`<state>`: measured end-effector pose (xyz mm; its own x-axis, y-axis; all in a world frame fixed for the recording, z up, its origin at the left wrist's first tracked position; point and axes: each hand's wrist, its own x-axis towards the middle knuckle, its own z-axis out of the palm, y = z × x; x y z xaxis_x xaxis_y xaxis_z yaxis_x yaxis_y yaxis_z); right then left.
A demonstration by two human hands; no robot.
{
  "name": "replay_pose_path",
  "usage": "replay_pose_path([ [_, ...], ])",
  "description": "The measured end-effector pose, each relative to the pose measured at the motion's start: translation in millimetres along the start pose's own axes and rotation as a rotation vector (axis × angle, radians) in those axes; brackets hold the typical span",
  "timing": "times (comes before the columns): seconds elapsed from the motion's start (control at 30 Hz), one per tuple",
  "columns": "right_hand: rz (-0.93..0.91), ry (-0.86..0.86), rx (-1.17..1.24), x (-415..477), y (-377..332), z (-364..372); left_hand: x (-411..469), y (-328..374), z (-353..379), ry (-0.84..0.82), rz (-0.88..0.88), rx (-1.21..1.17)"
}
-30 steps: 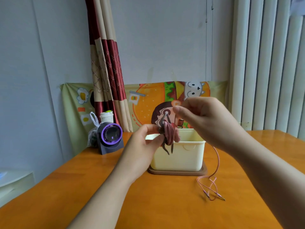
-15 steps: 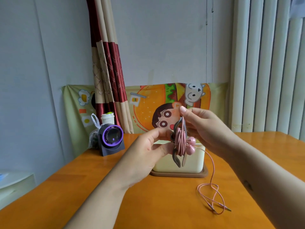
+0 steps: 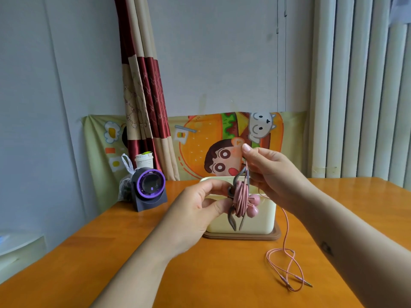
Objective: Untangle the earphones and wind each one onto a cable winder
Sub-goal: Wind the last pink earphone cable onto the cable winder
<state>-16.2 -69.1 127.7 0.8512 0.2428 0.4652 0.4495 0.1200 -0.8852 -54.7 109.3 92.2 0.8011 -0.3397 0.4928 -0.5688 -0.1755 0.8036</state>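
Well inside table (image 3: 222, 274) edges: left hand (image 3: 195, 210), right hand (image 3: 273, 172), half-wound earphones (image 3: 241, 196).

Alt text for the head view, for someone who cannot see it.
The left hand pinches a grey cable winder wound with pink earphones; the right hand pinches their cable above it, which trails onto the wooden table near a cream box.

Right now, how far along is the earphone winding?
Partly done: several turns of pink cable already sit on the grey cable winder, earbuds tucked beside. In hand: the left hand pinches the winder, the right hand pinches the cable. Left: the loose tail and plug lying on the table. No other earphones show.
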Motion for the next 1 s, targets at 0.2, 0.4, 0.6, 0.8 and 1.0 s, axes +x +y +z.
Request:
replay_pose_path([
  [0.2,0.138,-0.008,0.047,-3.4,28.1,10.8,5.2,0.7,0.5,0.106,0.043,-0.058],
  [0.4,0.133,0.058,-0.192,-16.2,49.0,23.7,5.7,-7.3,1.6,0.269,-0.032,-0.327],
  [0.6,-0.118,0.007,-0.641,-37.2,37.8,28.0,12.0,-12.9,-6.6,0.419,-0.123,-0.421],
  [0.8,-0.286,-0.075,-0.827,-40.3,16.3,27.4,9.4,-16.1,-2.8,0.444,-0.171,-0.332],
  [1.0,-0.369,-0.009,-0.812,-38.0,-9.5,20.1,7.9,-16.4,-5.3,0.349,-0.121,0.116],
])
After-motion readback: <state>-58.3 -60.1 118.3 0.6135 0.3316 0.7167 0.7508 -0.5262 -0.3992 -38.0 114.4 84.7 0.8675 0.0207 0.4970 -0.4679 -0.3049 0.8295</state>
